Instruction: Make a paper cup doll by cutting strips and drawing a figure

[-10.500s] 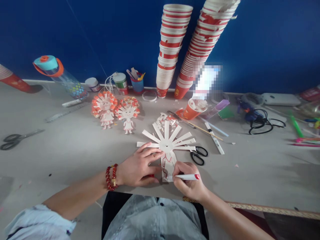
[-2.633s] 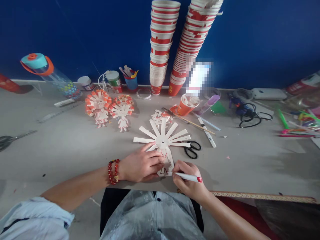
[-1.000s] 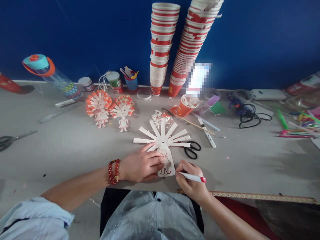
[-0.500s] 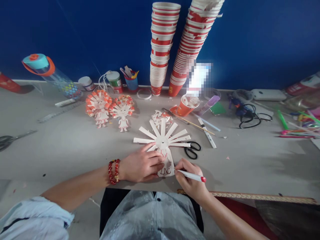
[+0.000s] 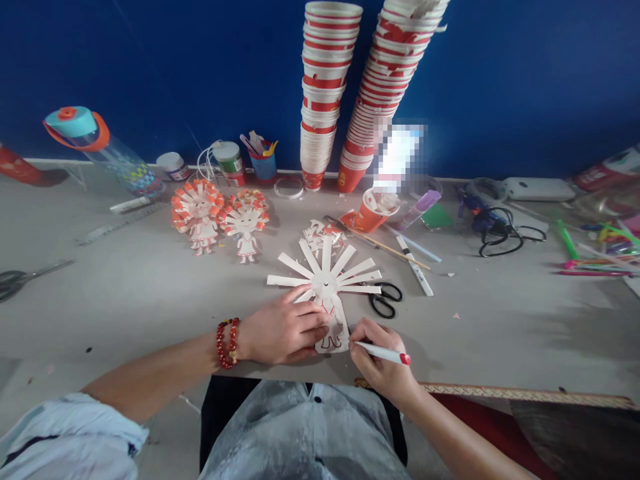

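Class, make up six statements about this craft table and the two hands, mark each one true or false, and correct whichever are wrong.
1. The right hand holds a white pen. True.
2. The left hand rests on the paper cutout. True.
3. The scissors beside the paper cutout are gripped by the left hand. False: those scissors lie on the table.
4. The leftmost paper doll has orange around its head. True.
5. Only one tall cup stack stands at the back centre. False: there are two, the left cup stack and the right cup stack.
6. The paper cutout's strips are all orange. False: the strips are white.
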`<state>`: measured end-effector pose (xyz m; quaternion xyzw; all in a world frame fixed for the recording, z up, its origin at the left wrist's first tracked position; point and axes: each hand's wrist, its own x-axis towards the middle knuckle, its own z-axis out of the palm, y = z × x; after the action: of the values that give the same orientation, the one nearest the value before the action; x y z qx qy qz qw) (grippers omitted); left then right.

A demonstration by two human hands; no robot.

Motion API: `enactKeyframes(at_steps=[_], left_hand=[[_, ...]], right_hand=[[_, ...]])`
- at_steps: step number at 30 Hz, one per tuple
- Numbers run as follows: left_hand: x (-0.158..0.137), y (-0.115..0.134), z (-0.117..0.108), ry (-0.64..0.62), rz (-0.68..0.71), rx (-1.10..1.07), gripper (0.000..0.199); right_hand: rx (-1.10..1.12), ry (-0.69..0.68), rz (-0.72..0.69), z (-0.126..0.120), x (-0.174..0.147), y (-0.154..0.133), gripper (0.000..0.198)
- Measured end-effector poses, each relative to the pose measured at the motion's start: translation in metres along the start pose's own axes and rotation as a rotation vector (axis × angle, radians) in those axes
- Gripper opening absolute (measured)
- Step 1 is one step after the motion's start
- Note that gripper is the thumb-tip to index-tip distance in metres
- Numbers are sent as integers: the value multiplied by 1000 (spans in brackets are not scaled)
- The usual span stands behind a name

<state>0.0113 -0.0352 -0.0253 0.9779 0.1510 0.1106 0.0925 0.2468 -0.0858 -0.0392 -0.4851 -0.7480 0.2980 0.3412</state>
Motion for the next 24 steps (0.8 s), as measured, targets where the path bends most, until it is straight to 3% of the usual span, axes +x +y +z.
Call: enactKeyframes(at_steps=[12, 16, 24], left_hand=[[0, 0, 0, -10, -2, -6, 31], [0, -1, 0, -18, 1, -7, 31], [-1, -1, 1, -4, -9, -9, 32]], right_hand=[[73, 0, -1, -2, -2, 0, 15], [113, 66, 29, -2, -4, 2, 16], [11, 35, 35, 0, -1, 1, 14]])
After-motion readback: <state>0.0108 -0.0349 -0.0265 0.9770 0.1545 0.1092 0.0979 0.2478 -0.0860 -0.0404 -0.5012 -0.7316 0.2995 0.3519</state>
